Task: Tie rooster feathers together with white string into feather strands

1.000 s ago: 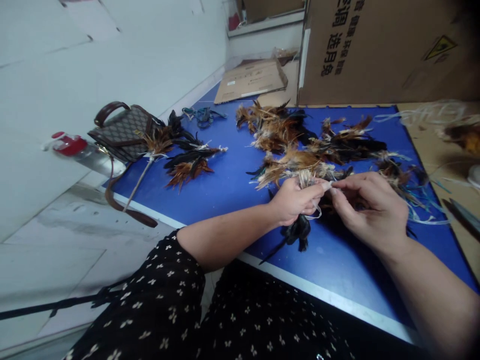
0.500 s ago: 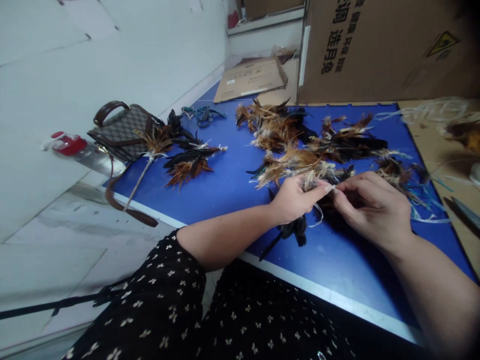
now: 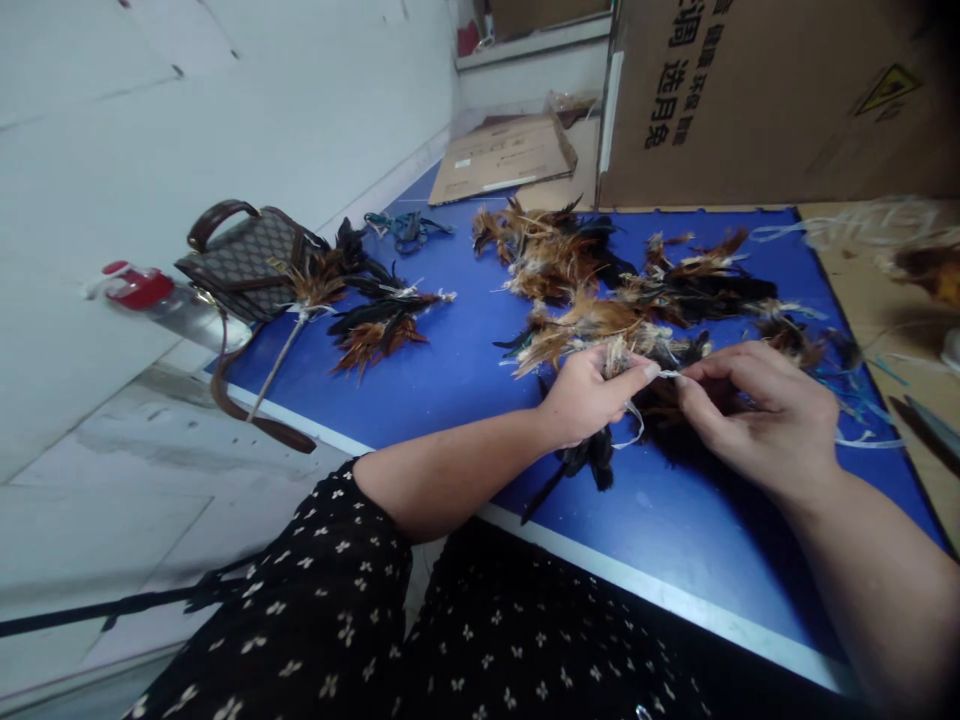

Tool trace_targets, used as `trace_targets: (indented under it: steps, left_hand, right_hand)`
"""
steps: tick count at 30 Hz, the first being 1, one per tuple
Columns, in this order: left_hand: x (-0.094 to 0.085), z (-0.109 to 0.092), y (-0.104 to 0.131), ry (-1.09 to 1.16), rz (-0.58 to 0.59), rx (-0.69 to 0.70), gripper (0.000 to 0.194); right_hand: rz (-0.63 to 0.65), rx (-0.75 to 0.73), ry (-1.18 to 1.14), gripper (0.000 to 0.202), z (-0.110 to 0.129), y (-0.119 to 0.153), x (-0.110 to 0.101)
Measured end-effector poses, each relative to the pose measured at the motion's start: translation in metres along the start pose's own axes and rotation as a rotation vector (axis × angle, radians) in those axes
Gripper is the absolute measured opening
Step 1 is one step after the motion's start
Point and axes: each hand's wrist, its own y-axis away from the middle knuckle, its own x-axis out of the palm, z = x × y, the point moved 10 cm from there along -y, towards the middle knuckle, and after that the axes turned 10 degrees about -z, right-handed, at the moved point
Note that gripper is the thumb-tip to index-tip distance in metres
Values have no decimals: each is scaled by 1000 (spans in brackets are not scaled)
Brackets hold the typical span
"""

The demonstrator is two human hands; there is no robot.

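My left hand (image 3: 589,398) is closed around a bundle of feathers (image 3: 616,357), its pale quill ends poking up above the fingers. Dark feather tips hang out below that hand. A thin white string (image 3: 667,374) runs from the left thumb across a short gap to my right hand (image 3: 757,415), which pinches it between thumb and fingertips. A loose length of the string curls down beneath the left thumb. Brown and black feather bunches (image 3: 592,325) lie just beyond both hands on the blue table (image 3: 465,385).
More feather bunches (image 3: 382,315) lie at left, near a patterned handbag (image 3: 251,255) and a red-capped bottle (image 3: 169,300). A flat cardboard piece (image 3: 499,155) and a large carton (image 3: 765,110) stand at the back. Scissors-like blades (image 3: 930,430) rest at the right edge.
My right hand has moved slightly to the right, away from the left thumb, and more of the white string shows stretched between the hands. The left hand has barely moved.
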Motion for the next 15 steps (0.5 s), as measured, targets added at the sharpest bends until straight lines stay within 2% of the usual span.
trace_targets:
  steps: [9,15]
  left_hand:
    - [-6,-4,-2,-25,-66,26,41]
    - [-10,-9,0,-12,-106,-4,37]
  right_hand:
    - [101,-90,95,5,-6,4,3]
    - [83,-92,163,8,-16,3,-5]
